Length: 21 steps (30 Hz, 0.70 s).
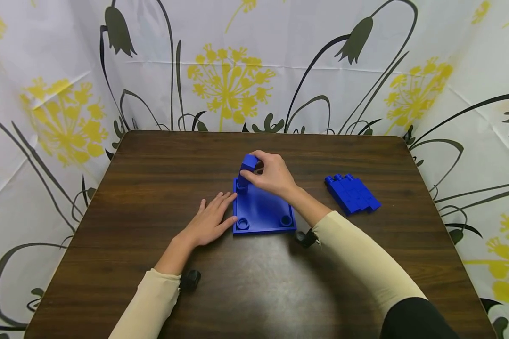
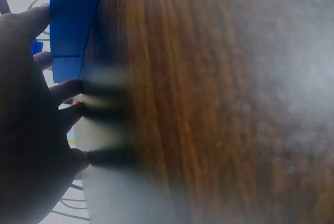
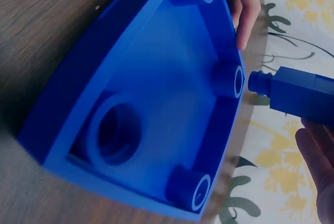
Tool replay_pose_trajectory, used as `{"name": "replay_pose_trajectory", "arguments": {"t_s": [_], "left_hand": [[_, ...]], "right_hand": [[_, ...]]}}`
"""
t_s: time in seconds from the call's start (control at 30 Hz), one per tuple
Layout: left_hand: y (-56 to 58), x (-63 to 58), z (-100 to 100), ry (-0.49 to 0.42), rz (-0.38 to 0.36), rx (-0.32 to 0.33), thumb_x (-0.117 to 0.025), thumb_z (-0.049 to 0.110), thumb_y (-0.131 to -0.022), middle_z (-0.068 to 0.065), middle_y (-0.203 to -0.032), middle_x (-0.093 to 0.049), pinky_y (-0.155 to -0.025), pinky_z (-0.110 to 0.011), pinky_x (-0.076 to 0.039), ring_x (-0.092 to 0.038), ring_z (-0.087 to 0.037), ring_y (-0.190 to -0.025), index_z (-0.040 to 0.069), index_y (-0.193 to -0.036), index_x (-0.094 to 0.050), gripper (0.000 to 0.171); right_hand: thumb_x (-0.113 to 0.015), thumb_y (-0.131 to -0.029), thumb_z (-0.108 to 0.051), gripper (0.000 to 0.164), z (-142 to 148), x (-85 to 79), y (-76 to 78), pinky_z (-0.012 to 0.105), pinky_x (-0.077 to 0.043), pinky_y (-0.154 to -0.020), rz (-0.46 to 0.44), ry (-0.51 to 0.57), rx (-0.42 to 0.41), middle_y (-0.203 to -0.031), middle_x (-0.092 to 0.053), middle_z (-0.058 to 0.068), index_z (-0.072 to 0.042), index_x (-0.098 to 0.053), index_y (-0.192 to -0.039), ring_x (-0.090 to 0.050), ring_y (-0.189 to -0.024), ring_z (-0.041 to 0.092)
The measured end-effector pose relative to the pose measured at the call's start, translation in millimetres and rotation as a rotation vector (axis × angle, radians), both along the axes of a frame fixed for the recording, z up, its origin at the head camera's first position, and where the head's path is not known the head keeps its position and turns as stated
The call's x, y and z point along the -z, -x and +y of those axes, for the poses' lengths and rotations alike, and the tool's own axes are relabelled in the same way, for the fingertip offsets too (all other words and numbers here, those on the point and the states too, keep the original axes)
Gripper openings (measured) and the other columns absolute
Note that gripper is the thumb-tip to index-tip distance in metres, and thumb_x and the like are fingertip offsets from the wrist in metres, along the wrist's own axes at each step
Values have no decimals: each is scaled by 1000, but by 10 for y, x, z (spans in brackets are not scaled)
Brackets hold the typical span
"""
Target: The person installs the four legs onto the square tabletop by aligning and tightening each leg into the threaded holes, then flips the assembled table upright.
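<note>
A square blue panel (image 1: 263,212) with a raised rim lies on the table, round hollow sockets at its corners. My right hand (image 1: 273,174) pinches a block-shaped blue leg (image 3: 300,93) between thumb and fingers over the far left corner. In the right wrist view, the leg's ridged round peg (image 3: 260,83) points at that corner's socket (image 3: 238,81), with a small gap between them. My left hand (image 1: 209,220) has its fingers spread, and the fingertips touch the panel's left side. The left wrist view shows those fingers (image 2: 65,91) along the blue side wall.
Right of the panel, several blue legs (image 1: 353,194) lie side by side on the brown wooden table (image 1: 174,160). A flower-patterned white curtain (image 1: 297,28) hangs behind the table and along its sides. Dark wrist devices (image 1: 190,281) are worn at the sleeves.
</note>
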<state>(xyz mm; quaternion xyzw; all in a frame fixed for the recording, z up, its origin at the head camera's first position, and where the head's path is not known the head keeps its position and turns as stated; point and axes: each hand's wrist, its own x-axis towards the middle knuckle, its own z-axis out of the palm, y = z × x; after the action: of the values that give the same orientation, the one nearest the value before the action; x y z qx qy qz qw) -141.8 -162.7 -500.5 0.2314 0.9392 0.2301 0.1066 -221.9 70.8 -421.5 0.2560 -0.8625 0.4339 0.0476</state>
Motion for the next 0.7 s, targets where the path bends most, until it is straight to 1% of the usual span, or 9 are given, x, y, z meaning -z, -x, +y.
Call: {"name": "replay_pose_trajectory", "arguments": {"t_s": [0.13, 0.2, 0.57, 0.7], "left_hand": [[-5, 12, -3, -4, 1, -2, -40, 51, -103, -9, -161, -20, -110, -67, -3, -10, -29, -149, 24, -159, -17, 66], [-3, 19, -3, -5, 2, -1, -40, 51, -103, -9, -161, -20, -110, -67, -3, -9, -29, -149, 24, -159, -17, 66], [9, 15, -2, 7, -3, 1, -41, 51, -103, -9, -161, -20, -110, -68, -4, -10, -30, -149, 24, -159, -18, 66], [9, 21, -5, 7, -3, 2, -41, 51, -103, -9, -161, -20, -109, -68, -4, -10, -30, -149, 23, -159, -18, 66]], "right_hand": [[-75, -87, -29, 40, -85, -3, 31, 28, -54, -72, -3, -57, -7, -97, -72, 6, -4, -65, -117, -70, -87, 24], [-75, -87, -29, 40, -112, 5, 46, 29, -54, -72, -10, -75, -10, -97, -72, 7, -4, -65, -117, -70, -88, 27], [-76, -86, -32, 42, -154, 75, 117, 28, -53, -73, -24, -150, 7, -96, -72, 5, -6, -65, -117, -70, -87, 21], [-75, -86, -34, 44, -164, 107, 131, 30, -53, -76, -30, -181, 4, -98, -72, 6, -7, -65, -119, -70, -89, 23]]}}
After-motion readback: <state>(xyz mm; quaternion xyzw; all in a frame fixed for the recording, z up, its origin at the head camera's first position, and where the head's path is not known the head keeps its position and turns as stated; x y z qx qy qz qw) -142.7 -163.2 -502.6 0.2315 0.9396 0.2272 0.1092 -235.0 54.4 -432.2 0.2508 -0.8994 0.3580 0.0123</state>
